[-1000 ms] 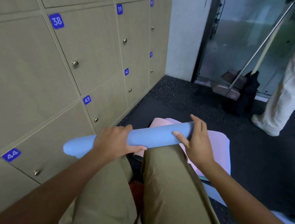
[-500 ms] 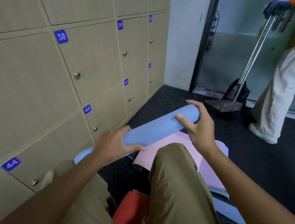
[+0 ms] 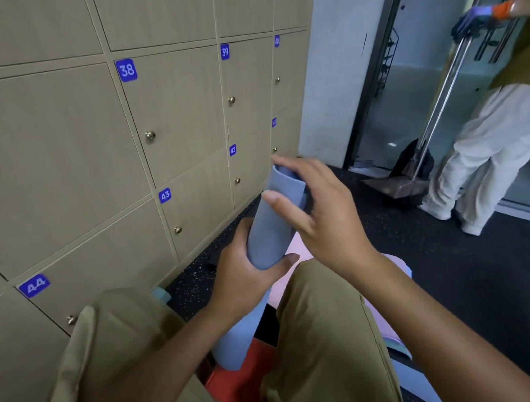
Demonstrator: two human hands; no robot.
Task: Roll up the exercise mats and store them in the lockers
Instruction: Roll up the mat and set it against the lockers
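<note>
The rolled blue mat (image 3: 271, 229) stands tilted above the person's knees, near locker 43 (image 3: 194, 213), gripped round its middle by the left hand (image 3: 248, 279) while the right hand (image 3: 319, 209) loosely cups its top, so it could unroll if either grip slackens.

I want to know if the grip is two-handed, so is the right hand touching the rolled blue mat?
Touching. In the head view the right hand cups the top end of the rolled blue mat, its fingers lying against the roll.
</note>
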